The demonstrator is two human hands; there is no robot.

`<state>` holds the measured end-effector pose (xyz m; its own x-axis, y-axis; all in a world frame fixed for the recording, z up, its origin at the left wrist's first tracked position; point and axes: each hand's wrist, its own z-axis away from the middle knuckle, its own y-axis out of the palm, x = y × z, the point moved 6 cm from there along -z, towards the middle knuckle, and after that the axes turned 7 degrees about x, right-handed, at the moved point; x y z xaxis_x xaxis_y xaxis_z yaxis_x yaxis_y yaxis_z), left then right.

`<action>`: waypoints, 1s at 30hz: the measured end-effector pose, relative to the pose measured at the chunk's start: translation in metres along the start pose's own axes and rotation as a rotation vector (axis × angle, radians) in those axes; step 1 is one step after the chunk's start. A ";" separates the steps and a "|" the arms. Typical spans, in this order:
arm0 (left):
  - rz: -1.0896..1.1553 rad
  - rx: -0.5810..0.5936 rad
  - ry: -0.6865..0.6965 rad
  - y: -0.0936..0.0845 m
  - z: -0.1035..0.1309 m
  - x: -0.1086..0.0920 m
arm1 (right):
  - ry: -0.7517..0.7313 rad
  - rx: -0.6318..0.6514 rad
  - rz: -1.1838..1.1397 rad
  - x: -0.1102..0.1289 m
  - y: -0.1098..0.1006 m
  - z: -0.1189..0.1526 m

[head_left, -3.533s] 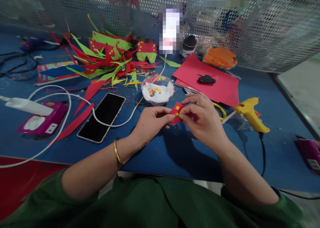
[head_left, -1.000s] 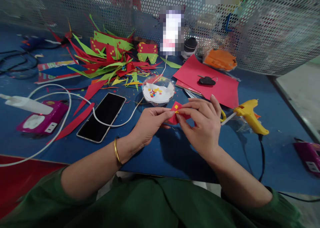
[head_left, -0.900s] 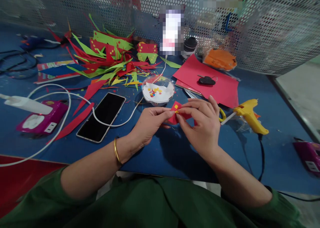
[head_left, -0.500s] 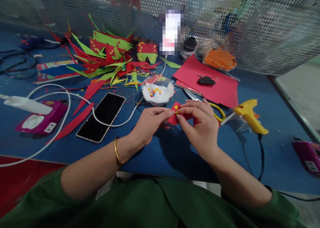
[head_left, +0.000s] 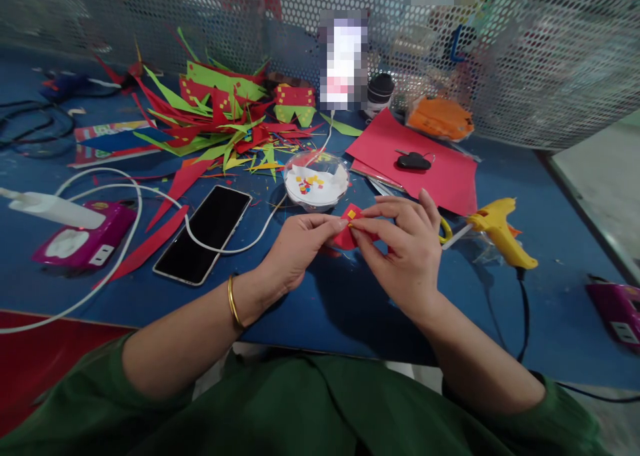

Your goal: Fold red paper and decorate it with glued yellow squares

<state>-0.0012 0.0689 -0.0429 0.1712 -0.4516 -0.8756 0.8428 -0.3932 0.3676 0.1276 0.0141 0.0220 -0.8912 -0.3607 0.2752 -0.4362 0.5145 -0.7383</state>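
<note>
My left hand [head_left: 295, 251] pinches the left side of a small red paper piece [head_left: 344, 241] between thumb and fingers, above the table's front part. A yellow square [head_left: 351, 214] lies on the red surface near its top. Just below it, my right hand [head_left: 407, 253] has its thumb and index fingertip together at a second tiny yellow paper square [head_left: 351, 225], against the red paper. The right hand's other fingers are bent and partly cover the red piece's right side. Beyond the hands, a clear bowl [head_left: 341, 193] with white lining holds small coloured paper squares [head_left: 313, 181].
Left of my hands lies a phone [head_left: 205, 233] with a white cable across it. Yellow scissors [head_left: 445, 231] and a yellow glue gun [head_left: 495, 226] are at the right. Behind are paper scraps [head_left: 200, 119], red sheets [head_left: 440, 183] with a black key [head_left: 413, 161], and a mesh screen.
My right hand's middle, ring and little fingers have lifted and spread a little, covering more of the scissors. The fingertips have shifted slightly left; the left hand is almost still.
</note>
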 end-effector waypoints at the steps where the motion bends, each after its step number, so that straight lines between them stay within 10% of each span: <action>1: -0.003 0.000 0.006 0.000 0.000 0.000 | 0.001 0.001 -0.005 0.000 -0.001 0.000; 12: -0.063 -0.006 0.032 0.000 0.001 -0.003 | 0.249 0.166 -0.111 -0.029 -0.001 -0.003; 30: -0.223 0.014 0.109 0.002 0.002 -0.007 | 0.245 0.273 -0.218 -0.028 0.008 -0.002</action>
<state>-0.0019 0.0702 -0.0358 0.0363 -0.2635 -0.9640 0.8590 -0.4847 0.1649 0.1491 0.0296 0.0098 -0.7996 -0.2257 0.5566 -0.5978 0.2102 -0.7736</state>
